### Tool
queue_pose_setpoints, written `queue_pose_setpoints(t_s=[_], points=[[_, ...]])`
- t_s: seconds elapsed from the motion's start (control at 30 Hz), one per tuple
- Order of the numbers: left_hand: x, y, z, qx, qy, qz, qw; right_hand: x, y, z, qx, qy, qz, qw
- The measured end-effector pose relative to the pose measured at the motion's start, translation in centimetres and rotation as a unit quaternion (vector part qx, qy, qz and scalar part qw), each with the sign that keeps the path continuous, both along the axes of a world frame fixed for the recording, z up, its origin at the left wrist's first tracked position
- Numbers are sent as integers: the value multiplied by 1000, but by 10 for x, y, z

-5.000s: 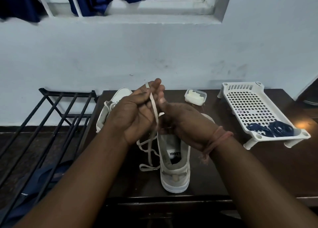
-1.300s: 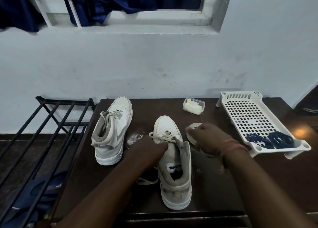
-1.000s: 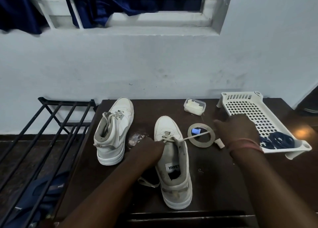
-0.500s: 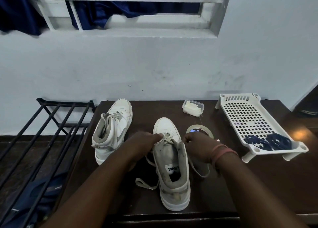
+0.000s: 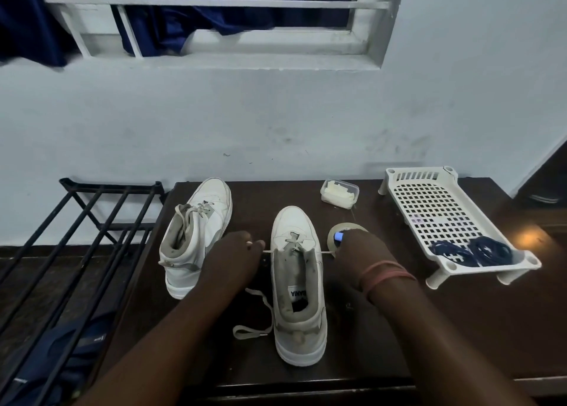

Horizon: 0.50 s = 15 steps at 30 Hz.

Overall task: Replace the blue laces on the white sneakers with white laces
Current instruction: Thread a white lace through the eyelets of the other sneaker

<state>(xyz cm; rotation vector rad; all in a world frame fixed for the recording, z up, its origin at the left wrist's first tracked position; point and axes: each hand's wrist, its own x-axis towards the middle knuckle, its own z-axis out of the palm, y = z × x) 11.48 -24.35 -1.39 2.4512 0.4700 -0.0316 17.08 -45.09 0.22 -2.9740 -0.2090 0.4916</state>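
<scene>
A dark, smooth wooden table [image 5: 460, 329] carries everything. At its right edge a perforated white plastic tray [image 5: 429, 203] holds coiled blue laces [image 5: 472, 250]. Mid-table stands a white leather sneaker [image 5: 296, 283]; its mate [image 5: 196, 230] stands near the left edge. The left hand [image 5: 233, 258] and right hand [image 5: 359, 252] each pinch an end of the flat white lace [image 5: 293, 246], stretched taut across the eyelets.

Both hands low and well apart, left [image 5: 234, 258] and right [image 5: 357, 253], fingers curled in pinches, forearms outstretched.
</scene>
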Motion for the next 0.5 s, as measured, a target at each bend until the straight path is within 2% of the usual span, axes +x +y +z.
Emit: queue_pose_setpoints(t_s=[0.07, 0.17, 0.23, 0.3, 0.4, 0.43, 0.5], points=[[0, 0, -2, -11, 9, 0, 1000, -2, 2, 1, 37, -29, -4, 999], [0, -6, 2, -28, 7, 56, 998, -4, 0, 6, 184, -31, -60, 981], [-2, -17, 10, 3, -27, 86, 996, -5, -3, 15, 310, 39, -111, 943], [-8, -29, 19, 17, -80, 49, 995, -1, -6, 20, 418, 82, -176, 888], [-18, -38, 33, -86, -45, 10, 995, 6, -10, 22, 508, 45, -266, 818], [-19, -37, 32, -114, -23, 1, 993, 6, -11, 22, 514, 28, -272, 813], [-20, -33, 30, -145, 7, -4, 989, 6, -12, 24, 487, -20, -243, 839]])
